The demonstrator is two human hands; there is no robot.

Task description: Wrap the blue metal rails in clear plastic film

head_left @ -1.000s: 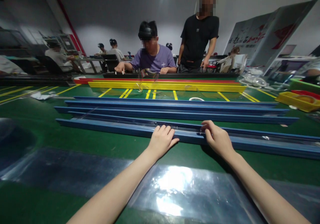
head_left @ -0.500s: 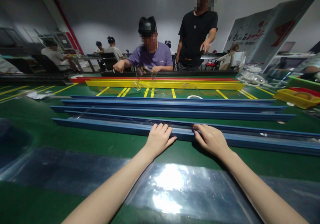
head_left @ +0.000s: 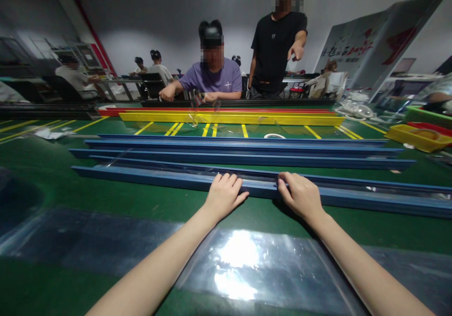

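A long blue channel strip (head_left: 169, 180) lies across the green table, with clear film inside its groove. My left hand (head_left: 225, 196) rests over the strip's near wall, fingers bent over its edge and thumb out to the right. To the right, my right hand (head_left: 300, 194) is at the same strip, its fingers curled into the groove and its thumb at the near wall; whether it pinches the film or the wall is hidden. Between my forearms and beyond them, a wide sheet of clear film (head_left: 268, 269) lies flat, reflecting light.
Behind are more blue strips (head_left: 247, 158), yellow strips (head_left: 229, 118) and a white ring (head_left: 274, 136). A yellow tray (head_left: 416, 139) stands at the right. Across the table, a person in purple (head_left: 215, 78) sits beside a standing person in black (head_left: 278, 47).
My right hand has shifted slightly right along the strip; my left hand has stayed in place. The standing person's hand has moved up and right.
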